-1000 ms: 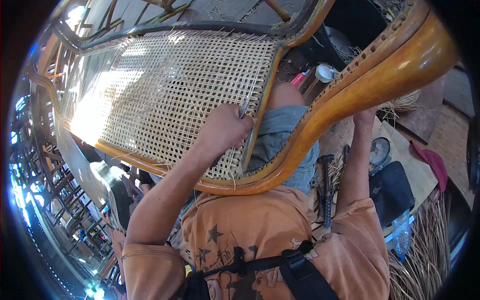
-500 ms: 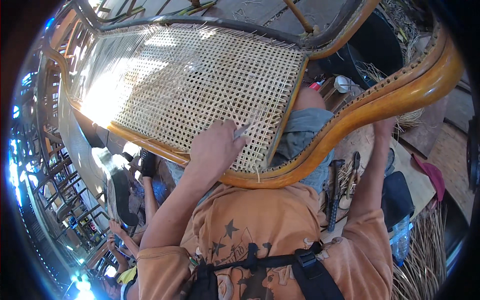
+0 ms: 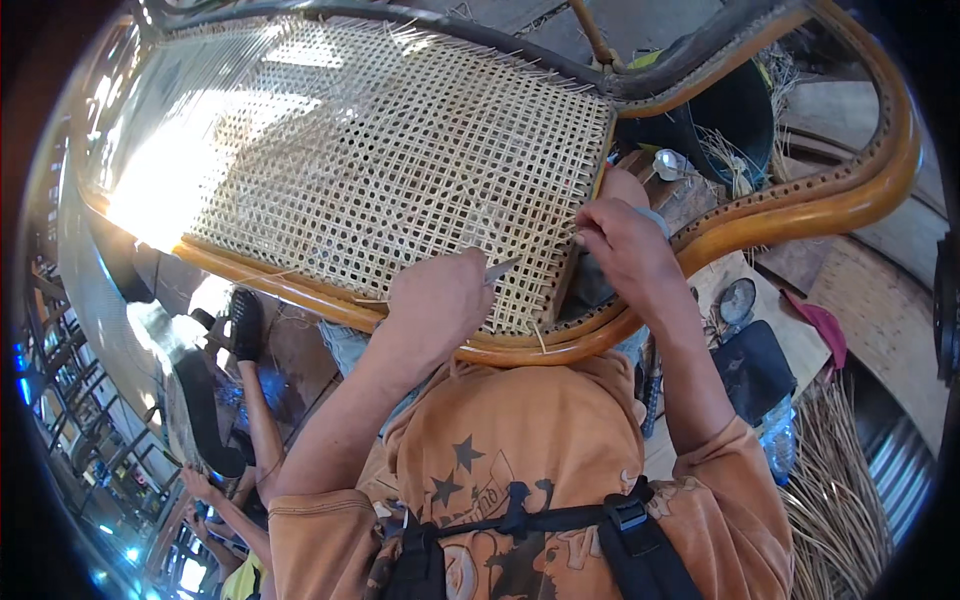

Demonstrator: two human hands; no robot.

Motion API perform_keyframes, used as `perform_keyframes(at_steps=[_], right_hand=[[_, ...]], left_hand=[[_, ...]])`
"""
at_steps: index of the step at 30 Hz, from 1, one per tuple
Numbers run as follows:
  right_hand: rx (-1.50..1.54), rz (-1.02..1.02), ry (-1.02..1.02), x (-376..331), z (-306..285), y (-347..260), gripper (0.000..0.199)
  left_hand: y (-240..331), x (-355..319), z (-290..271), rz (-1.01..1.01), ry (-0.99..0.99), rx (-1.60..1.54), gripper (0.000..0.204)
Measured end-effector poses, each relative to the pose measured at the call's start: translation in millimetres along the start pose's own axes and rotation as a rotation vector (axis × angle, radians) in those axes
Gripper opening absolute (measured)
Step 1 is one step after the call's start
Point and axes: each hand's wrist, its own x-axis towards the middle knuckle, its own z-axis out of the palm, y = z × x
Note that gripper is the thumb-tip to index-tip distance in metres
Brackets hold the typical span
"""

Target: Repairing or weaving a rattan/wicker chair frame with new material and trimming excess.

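A large curved wooden chair frame [image 3: 800, 215] fills the far half of the view, resting across the person's lap, and its woven cane panel [image 3: 400, 170] spreads from the far left to a near right corner where the open weave meets the rail. The panel's long axis runs left to right, tilting slightly nearer toward the right. The left hand [image 3: 435, 305] lies on the near edge of the panel, closed around a small pointed metal tool [image 3: 500, 270] whose tip points right and a little far, toward that same corner. The right hand [image 3: 620, 245] sits just right of the tool tip, at the panel's right edge, fingers pinched narrow on what seems to be a cane strand, though the strand itself is too thin to make out. The two hands are near one another, with the tool tip between them, so the corner of the weave lies just right of the left hand and directly under the right one, which is the nearer of the two. On the floor to the right lie a dark pouch [image 3: 750, 365], loose bundles of cane [image 3: 850, 500] and a small plastic bottle [image 3: 778, 440]
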Motion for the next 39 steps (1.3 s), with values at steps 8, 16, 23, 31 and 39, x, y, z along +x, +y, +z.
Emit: perform_keyframes(at_steps=[8,16,23,31,39], right_hand=[[-0.062,0.008,-0.181,18,20,20,0.009],[-0.180,0.052,-0.194,18,24,20,0.010],[0.000,0.185,-0.211,23,16,20,0.012],[0.118,0.445,-0.224,24,12,14,0.011],[-0.022,0.407,-0.190,28,25,15,0.012]], left_hand=[[-12,5,4,-0.002,0.011,-0.094,0.020],[-21,13,3,0.128,-0.098,-0.048,0.021],[-27,12,-3,0.194,-0.142,-0.044,0.020],[-28,16,-9,0.227,-0.224,-0.018,0.019],[-31,12,-10,0.297,-0.216,-0.028,0.018]])
